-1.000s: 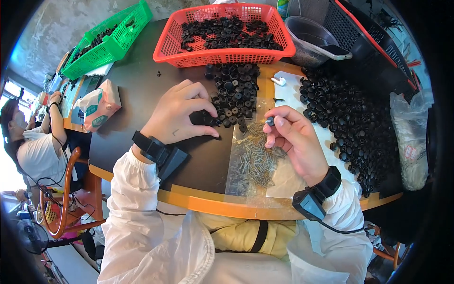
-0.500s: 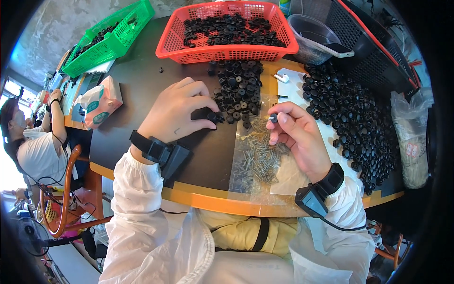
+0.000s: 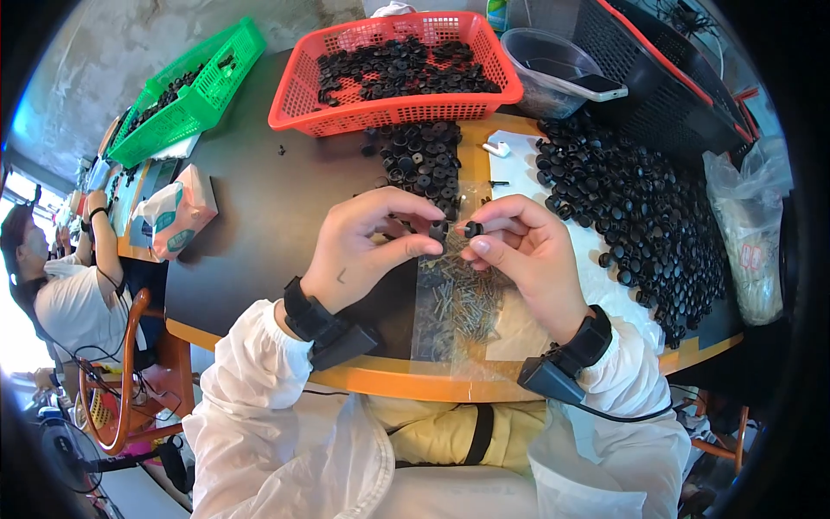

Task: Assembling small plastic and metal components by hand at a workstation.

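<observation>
Table looks smooth, kinda matt, woody along the front edge; caps near its right edge are glossy plastic, screws shiny metal.

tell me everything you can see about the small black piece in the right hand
The small black piece looks roundish and plastic-like, with a thin, pale, metallic-looking pin jutting toward the left. The right hand pinches it between thumb and index finger, near the heap of screws. It faces another black part in the left hand; whether the two touch is too small to tell.
</observation>
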The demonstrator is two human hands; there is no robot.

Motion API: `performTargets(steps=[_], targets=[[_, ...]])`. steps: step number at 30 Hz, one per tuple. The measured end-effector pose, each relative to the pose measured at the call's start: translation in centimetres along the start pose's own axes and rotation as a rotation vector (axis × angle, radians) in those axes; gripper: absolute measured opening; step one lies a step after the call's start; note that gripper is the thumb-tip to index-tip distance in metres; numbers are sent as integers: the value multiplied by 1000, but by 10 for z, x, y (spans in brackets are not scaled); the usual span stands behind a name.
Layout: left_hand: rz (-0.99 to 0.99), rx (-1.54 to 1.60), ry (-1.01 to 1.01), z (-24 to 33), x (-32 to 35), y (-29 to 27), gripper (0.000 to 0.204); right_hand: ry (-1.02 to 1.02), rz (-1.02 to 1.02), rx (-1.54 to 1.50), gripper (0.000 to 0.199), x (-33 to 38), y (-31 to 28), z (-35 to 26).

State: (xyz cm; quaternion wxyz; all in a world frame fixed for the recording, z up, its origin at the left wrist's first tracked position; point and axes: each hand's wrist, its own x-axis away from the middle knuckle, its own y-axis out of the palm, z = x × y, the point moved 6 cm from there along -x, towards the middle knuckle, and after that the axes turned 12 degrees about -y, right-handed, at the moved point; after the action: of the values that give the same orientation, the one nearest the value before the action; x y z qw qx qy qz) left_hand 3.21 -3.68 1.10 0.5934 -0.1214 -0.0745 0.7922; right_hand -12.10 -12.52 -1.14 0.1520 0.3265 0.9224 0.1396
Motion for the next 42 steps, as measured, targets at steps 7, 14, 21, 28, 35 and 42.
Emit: performTargets(steps=[7,14,21,28,35,42], targets=[[-20,113,-121,-10,4,6,28,-226,-22,406,19,1,6,-15],[-43,166,39,-4,5,9,26,-372,-94,560,22,2,13,-24],[-65,157,113,-1,4,11,26,-420,-113,631,22,4,15,-28],[-49,130,112,1,5,10,26,-439,-73,658,22,3,13,-29],[-75,96,131,1,5,12,25,-432,-94,636,22,3,15,-28],[-7,97,26,1,7,13,28,-403,-45,601,21,5,12,-29]])
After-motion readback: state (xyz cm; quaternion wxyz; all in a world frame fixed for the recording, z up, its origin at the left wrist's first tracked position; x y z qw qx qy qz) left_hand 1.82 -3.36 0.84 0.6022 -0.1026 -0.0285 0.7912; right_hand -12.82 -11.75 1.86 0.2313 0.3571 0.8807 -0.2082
